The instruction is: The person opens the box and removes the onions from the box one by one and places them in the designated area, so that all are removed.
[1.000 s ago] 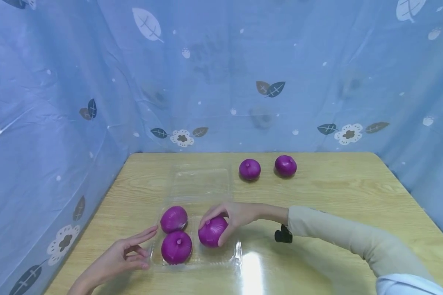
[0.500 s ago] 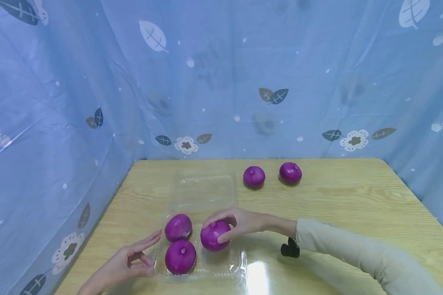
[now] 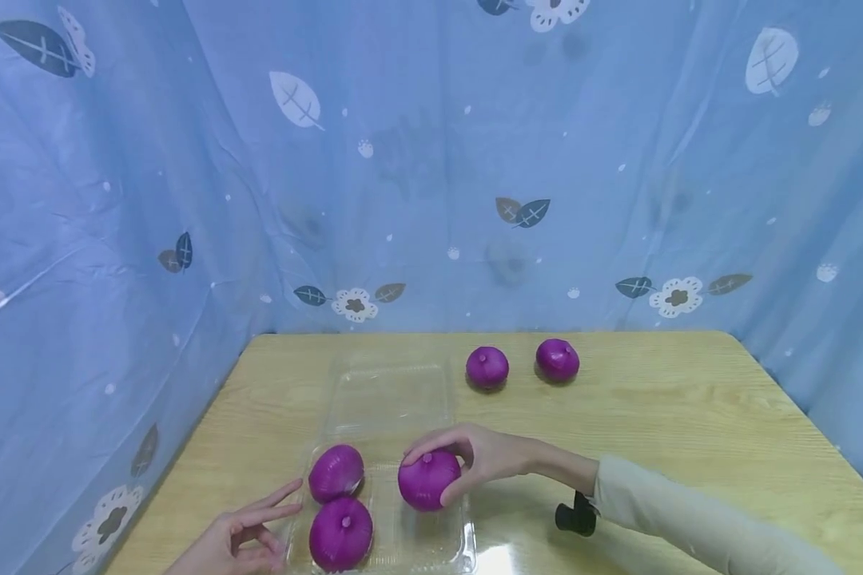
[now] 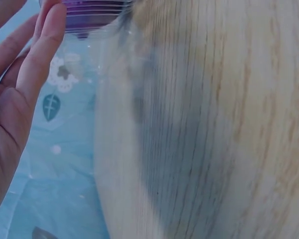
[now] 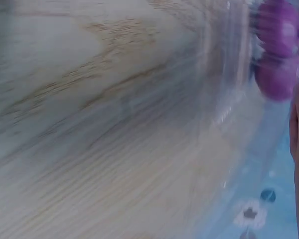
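My right hand [image 3: 485, 457] grips a purple onion [image 3: 428, 481] from above and from the right, thumb on the near side. That onion is over the right half of a clear plastic clamshell box [image 3: 467, 551]; whether it touches the bottom I cannot tell. Two more onions lie in the box's left half, a farther one [image 3: 336, 473] and a nearer one [image 3: 341, 533]. At the box's left side is my left hand [image 3: 233, 539], fingers extended and holding nothing. In the left wrist view its fingertips [image 4: 52, 22] are against or very near the ribbed box wall.
Behind the box's base its clear lid [image 3: 391, 399] lies open on the wooden table [image 3: 654, 431]. Two onions stand near the back edge, one left [image 3: 487, 367] and one right [image 3: 557, 359]. A blue patterned curtain [image 3: 431, 160] encloses the back and sides.
The head view has tilted, so everything on the table appears lower. Relative to the box, the held onion has moved right and farther from me. The left hand stays beside the box.
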`<state>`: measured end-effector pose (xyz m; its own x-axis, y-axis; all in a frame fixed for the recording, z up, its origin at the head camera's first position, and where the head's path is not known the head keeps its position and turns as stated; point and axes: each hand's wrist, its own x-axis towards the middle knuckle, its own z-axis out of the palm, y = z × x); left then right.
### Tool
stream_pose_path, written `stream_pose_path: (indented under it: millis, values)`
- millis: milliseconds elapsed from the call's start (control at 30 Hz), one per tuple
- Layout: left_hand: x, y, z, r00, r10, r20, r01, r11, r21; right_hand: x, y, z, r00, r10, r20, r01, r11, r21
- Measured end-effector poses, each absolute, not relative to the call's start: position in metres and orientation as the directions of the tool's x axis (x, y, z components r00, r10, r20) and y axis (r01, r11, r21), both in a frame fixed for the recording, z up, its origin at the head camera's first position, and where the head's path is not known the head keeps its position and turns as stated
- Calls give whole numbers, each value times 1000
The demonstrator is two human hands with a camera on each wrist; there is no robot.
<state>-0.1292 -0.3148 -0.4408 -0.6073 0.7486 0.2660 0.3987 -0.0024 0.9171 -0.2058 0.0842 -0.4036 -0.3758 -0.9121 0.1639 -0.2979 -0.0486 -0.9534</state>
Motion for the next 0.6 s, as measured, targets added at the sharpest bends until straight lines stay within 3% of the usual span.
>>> stream_pose_path:
  millis: [167, 367, 600]
  values:
    - [-126, -314, -440, -633, 748, 199, 292, -7, 957, -203, 122, -396, -448, -871, 200, -334, -44, -941]
    - [-130, -311, -439, -647, 739, 188, 312, 31, 950, -203, 179, -388, -642, -748, 170, -305, 46, -951]
    - [-134, -317, -442, -638, 749, 181, 302, 27, 953, -201, 229, -393, -795, -591, 137, -276, 151, -949]
